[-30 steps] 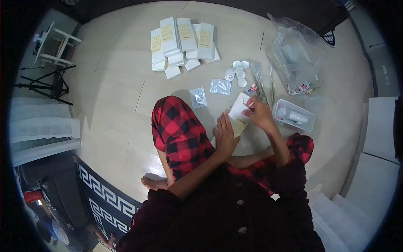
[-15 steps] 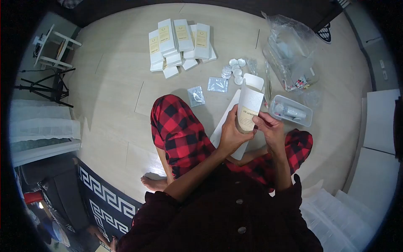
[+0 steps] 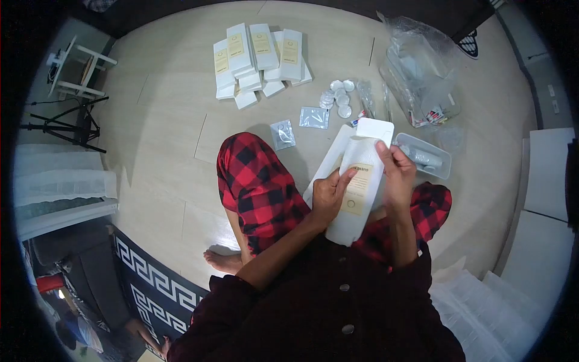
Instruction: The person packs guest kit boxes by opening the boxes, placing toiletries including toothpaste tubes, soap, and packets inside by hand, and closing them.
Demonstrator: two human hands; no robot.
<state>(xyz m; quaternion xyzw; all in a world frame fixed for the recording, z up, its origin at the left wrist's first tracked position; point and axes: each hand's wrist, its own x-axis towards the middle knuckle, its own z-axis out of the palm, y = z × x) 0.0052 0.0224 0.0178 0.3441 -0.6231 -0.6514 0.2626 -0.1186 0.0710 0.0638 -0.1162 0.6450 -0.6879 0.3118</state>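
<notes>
A white box [image 3: 360,181] with a gold label is held up over my lap, its top flap raised at the far end. My left hand [image 3: 329,196] grips its left side, thumb on the label. At the upper right edge, near the flap, my right hand [image 3: 397,172] pinches the box. Another white flat piece [image 3: 330,158] lies under and left of it on the floor. Two foil sachets [image 3: 314,117] [image 3: 282,134] and several round silver-wrapped pieces [image 3: 339,96] lie beyond.
Several labelled white boxes [image 3: 259,51] are piled at the back. To the right are a clear plastic bag [image 3: 422,72] with small tubes and a plastic tub [image 3: 443,164] with wrapped items. Part of another person [image 3: 114,338] shows at lower left.
The box was lifted off the floor by both hands, then raised and tipped flatter, label showing. My right hand moved from its lower side up to the flap end.
</notes>
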